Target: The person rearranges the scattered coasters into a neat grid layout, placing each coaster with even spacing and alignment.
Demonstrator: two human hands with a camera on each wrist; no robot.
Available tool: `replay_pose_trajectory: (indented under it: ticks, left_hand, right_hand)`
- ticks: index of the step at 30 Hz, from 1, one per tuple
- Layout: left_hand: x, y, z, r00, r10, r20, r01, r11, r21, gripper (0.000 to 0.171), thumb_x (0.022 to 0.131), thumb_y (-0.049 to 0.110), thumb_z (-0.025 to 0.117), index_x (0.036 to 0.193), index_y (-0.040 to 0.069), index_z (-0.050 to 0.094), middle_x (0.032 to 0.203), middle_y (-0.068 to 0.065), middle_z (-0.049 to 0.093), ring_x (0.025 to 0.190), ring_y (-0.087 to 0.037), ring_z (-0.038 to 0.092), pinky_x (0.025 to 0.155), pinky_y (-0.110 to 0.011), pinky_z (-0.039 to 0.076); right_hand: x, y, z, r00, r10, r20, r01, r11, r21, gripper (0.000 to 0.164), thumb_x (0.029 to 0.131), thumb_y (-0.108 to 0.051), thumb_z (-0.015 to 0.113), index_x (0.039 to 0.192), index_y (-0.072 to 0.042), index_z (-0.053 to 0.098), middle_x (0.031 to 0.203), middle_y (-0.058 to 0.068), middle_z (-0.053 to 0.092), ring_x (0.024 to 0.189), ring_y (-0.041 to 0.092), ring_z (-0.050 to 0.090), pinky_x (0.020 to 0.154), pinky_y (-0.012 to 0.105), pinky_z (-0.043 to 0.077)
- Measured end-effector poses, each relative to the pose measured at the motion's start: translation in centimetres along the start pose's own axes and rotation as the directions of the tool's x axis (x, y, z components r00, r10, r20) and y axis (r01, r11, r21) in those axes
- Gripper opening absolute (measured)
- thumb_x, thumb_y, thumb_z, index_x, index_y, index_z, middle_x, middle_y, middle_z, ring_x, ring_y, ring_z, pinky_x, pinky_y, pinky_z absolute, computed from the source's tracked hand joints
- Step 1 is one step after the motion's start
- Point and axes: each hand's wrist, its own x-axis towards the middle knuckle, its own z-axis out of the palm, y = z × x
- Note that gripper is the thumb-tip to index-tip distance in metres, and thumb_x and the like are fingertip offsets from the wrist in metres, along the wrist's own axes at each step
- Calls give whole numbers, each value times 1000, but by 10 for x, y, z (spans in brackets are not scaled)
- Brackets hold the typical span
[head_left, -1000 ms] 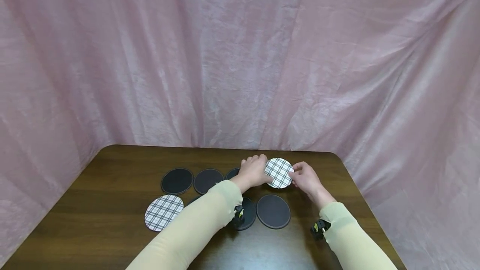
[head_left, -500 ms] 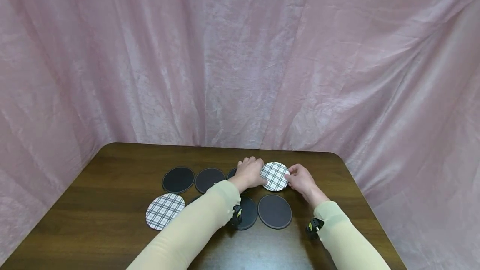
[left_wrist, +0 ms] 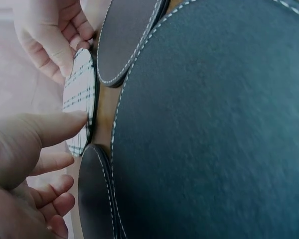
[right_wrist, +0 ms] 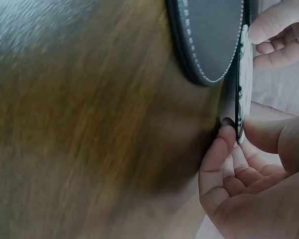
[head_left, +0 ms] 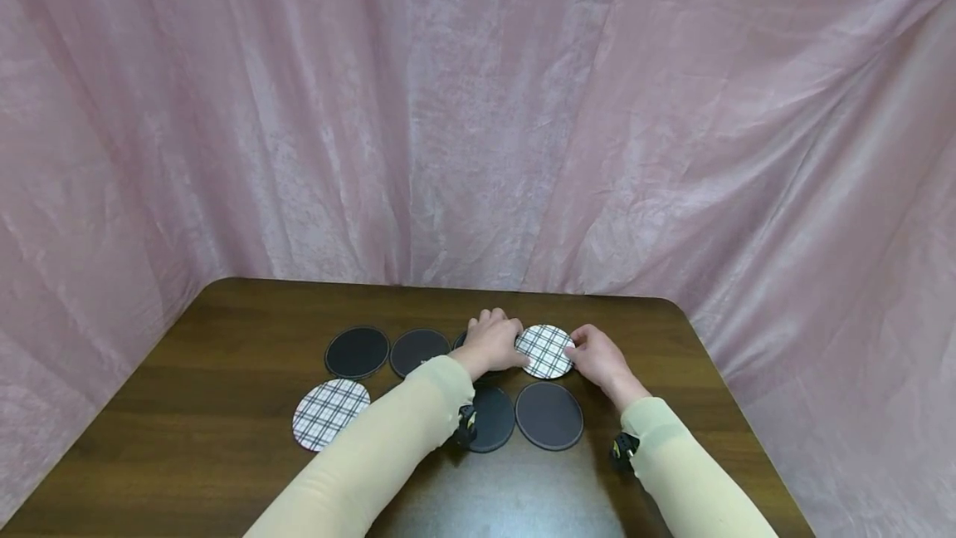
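Observation:
A round coaster [head_left: 545, 352] with a white-and-dark plaid face lies between my two hands at the back of the table. My left hand [head_left: 495, 343] holds its left edge, the thumb over the plaid face [left_wrist: 79, 89] in the left wrist view. On the opposite edge, my right hand [head_left: 600, 358] pinches the rim, thumb above and a fingertip below in the right wrist view. The coaster has a dark underside edge there. A dark stitched coaster [head_left: 463, 339] is partly hidden behind my left hand. Just in front lies another dark coaster [head_left: 549, 416].
Dark coasters [head_left: 358, 352] [head_left: 420, 351] continue the back row leftward. In the front row are a plaid coaster [head_left: 329, 414] at left and a dark one [head_left: 493, 419]; my left sleeve covers part of that row. A pink curtain [head_left: 478, 114] hangs behind the brown table [head_left: 187, 405].
Both hands have shifted left and slightly toward me with the plaid coaster between them, bringing it closer to the back row. The other coasters stay in place.

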Motion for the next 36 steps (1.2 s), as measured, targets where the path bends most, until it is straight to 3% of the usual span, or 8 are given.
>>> replay_pose_trajectory:
  ticks: [6, 12, 17, 24, 35, 36]
  left_hand:
    - [-5, -8, -4, 1000, -10, -6, 10, 1000, 8, 55, 96, 48, 86, 140, 16, 74, 137, -11, 61, 127, -34, 50, 105, -53, 41]
    - [-9, -14, -4, 1000, -22, 16, 23, 1000, -14, 57, 97, 47, 85, 144, 16, 72, 142, -14, 59, 130, -36, 48, 107, -54, 40]
    - [-16, -18, -9, 1000, -10, -4, 10, 1000, -17, 56, 97, 48, 86, 142, 16, 74, 140, -14, 60, 129, -36, 50, 105, -54, 41]
    - [-22, -27, -11, 999, -25, -41, 25, 1000, -15, 53, 98, 47, 84, 141, 18, 74, 142, -14, 60, 129, -35, 51, 104, -53, 42]
    - [-37, -44, -23, 995, -35, -89, 32, 999, -40, 49, 100, 41, 83, 141, 15, 73, 141, -15, 59, 128, -36, 50, 104, -54, 41]
    - [-38, -45, -24, 995, -33, -97, 30, 999, -37, 50, 100, 41, 83, 141, 15, 73, 141, -15, 59, 128, -36, 50, 104, -54, 41]
  right_hand:
    - [41, 45, 19, 998, -62, -30, 57, 989, -139, 28, 101, -26, 78, 120, -6, 70, 99, 9, 75, 90, 28, 70, 81, 46, 53]
    - [56, 63, 29, 994, -101, -28, 94, 979, -181, 33, 100, -29, 76, 121, -5, 70, 99, 8, 76, 91, 28, 71, 83, 50, 52]
    - [54, 60, 32, 996, -85, -22, 79, 976, -203, 37, 98, -33, 78, 122, -6, 70, 100, 6, 75, 93, 27, 70, 86, 51, 52]
    - [36, 43, 25, 996, -91, 3, 89, 971, -221, 51, 94, -39, 86, 128, -2, 73, 110, 10, 77, 104, 31, 71, 94, 52, 53]
    - [54, 66, 34, 996, -86, 37, 92, 972, -216, 63, 90, -49, 90, 131, -4, 72, 109, 7, 76, 102, 27, 70, 92, 54, 54]
    - [42, 54, 29, 996, -80, 40, 87, 974, -210, 60, 92, -46, 89, 131, -3, 72, 110, 9, 76, 103, 28, 71, 93, 54, 54]
